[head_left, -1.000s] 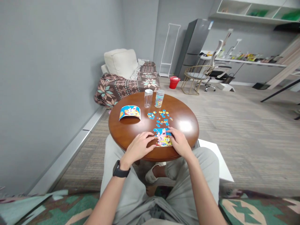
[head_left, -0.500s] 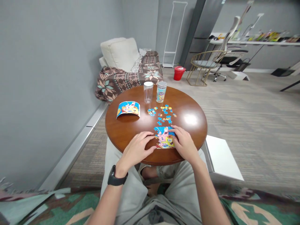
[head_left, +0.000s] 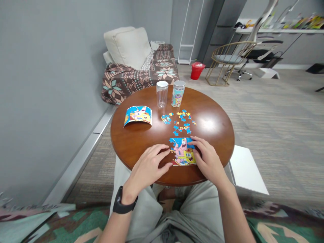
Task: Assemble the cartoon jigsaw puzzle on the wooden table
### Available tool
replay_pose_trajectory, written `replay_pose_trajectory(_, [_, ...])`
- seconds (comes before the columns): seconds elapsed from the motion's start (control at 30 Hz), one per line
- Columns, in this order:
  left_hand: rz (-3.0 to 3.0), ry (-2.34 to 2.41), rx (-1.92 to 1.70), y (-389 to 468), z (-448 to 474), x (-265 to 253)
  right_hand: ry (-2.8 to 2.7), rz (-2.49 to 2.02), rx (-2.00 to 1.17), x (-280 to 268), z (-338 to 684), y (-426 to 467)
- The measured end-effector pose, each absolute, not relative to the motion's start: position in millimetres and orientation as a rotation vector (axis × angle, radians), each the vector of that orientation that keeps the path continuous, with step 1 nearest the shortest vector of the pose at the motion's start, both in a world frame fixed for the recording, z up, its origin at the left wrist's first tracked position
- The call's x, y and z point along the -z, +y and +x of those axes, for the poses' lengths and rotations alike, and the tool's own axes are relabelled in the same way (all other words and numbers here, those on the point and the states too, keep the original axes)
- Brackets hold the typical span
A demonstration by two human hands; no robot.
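A partly joined jigsaw puzzle (head_left: 183,152) with a pink and a yellow cartoon figure lies flat near the table's front edge. My left hand (head_left: 151,164) is at its left side, fingers apart, fingertips by the jagged edge. Over its right side rests my right hand (head_left: 208,161), fingers spread, covering part of the picture. Neither hand grips anything that I can see. Beyond the puzzle, loose puzzle pieces (head_left: 186,126) are scattered, with a small heap of pieces (head_left: 166,118) to their left. A curled picture sheet (head_left: 138,114) shows the same figures.
A clear jar (head_left: 162,96) with a white lid and a printed jar (head_left: 178,94) with a silver lid stand at the back of the round wooden table (head_left: 131,145). A white box (head_left: 249,168) is right of the table. Behind are a draped sofa (head_left: 141,77) and a red bin (head_left: 196,71).
The view has shifted slightly, bringing the table closer and lower in the picture. Both hands keep nearly the same places beside and on the puzzle.
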State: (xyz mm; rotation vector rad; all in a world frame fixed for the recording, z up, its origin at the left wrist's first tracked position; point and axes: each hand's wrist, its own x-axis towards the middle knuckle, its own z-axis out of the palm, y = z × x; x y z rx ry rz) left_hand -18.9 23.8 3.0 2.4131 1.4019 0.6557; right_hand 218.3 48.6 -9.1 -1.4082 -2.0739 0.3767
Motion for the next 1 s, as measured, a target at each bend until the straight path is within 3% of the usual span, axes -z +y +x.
replay_pose_trajectory(1.0, [2.476,1.409,-0.638,25.4,-20.1,2.0,-2.048,-1.429,-0.366,9.5,216.8,48.6])
